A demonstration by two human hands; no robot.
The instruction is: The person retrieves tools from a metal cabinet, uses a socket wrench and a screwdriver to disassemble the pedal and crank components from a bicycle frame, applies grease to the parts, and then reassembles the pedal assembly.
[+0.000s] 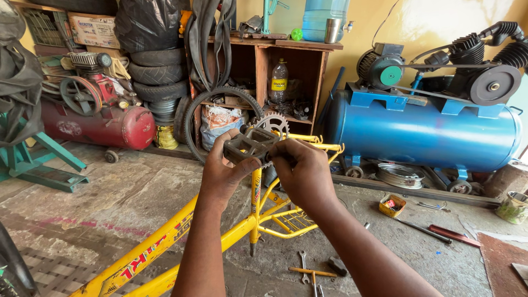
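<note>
My left hand (223,173) grips the near side of a grey bicycle pedal (250,144), thumb under its edge. My right hand (302,173) closes on the pedal's right end, where it meets the crank. Behind the pedal stands the toothed chainring (273,122) of an upturned yellow bicycle frame (159,245), which runs from the lower left up to my hands. A bicycle wheel with a black tyre (192,118) stands behind the chainring.
A blue air compressor (423,132) fills the right, a red one (104,126) the left. Wooden shelves (286,77) and stacked tyres (157,74) stand behind. Spanners and a screwdriver (311,272) lie on the concrete floor, with a small yellow box (392,205) and red-handled tool (454,235) nearby.
</note>
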